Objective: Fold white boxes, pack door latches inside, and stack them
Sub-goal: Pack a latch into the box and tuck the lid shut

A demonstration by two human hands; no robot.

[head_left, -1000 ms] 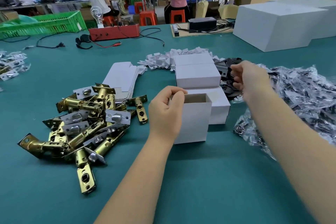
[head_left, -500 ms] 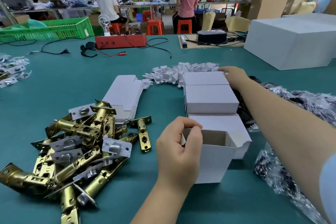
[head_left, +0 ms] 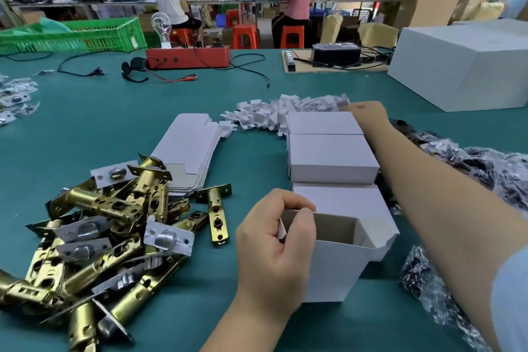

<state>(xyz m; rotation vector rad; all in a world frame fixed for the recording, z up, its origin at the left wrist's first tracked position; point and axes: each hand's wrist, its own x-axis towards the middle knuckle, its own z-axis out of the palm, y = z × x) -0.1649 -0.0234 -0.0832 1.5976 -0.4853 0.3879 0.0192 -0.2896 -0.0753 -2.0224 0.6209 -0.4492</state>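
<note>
The left hand (head_left: 274, 248) grips the near-left rim of the open white cardboard box (head_left: 331, 263), thumb inside and fingers curled over a side flap, as it did half a second earlier. The box stands upright on the green worktop (head_left: 120, 120); its brown interior shows nothing inside as far as can be seen. The right hand (head_left: 368, 114) has advanced since one second ago, when it was curled over the black parts at the right; the arm is now stretched over the row of closed white boxes (head_left: 331, 157), and the hand rests at the far-right corner of the farthest box, beside the heap of small white card inserts (head_left: 274, 114). Its fingers are hidden, so its grasp cannot be told. The pile of brass door latches with silver plates (head_left: 108, 226) lies just left of the open box. Flat white box blanks (head_left: 188, 151) lie behind the latches. Clear bags of dark parts (head_left: 485, 168) lie at the right.
</note>
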